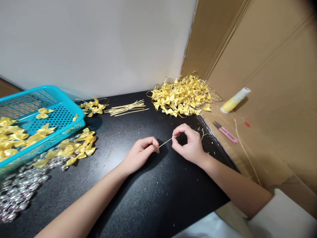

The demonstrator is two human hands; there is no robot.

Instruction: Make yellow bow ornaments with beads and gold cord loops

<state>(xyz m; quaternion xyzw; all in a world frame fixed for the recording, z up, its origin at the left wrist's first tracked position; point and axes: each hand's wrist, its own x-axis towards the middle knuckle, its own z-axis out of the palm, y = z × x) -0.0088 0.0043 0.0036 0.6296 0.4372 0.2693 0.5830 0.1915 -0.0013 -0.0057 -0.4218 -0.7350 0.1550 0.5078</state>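
Observation:
A thin gold tie [165,142] is stretched between my two hands above the black table. My left hand [142,153] pinches its left end, where something small and silvery shows beneath the fingertips. Its right end is pinched between the thumb and forefinger of my right hand [189,143]. Beyond my hands lies a bunch of loose gold ties [128,107]. A heap of yellow bows with gold ties [183,94] rests at the back, and a smaller group of tied bows [92,107] is beside the basket.
At left, a turquoise basket [83,123] holds yellow bows [16,135]; silver beads [22,186] and more bows [85,145] lie before it. On cardboard at right are pink-handled snips [229,135], a yellow-white tube [235,100] and a string [245,153]. A wall stands behind.

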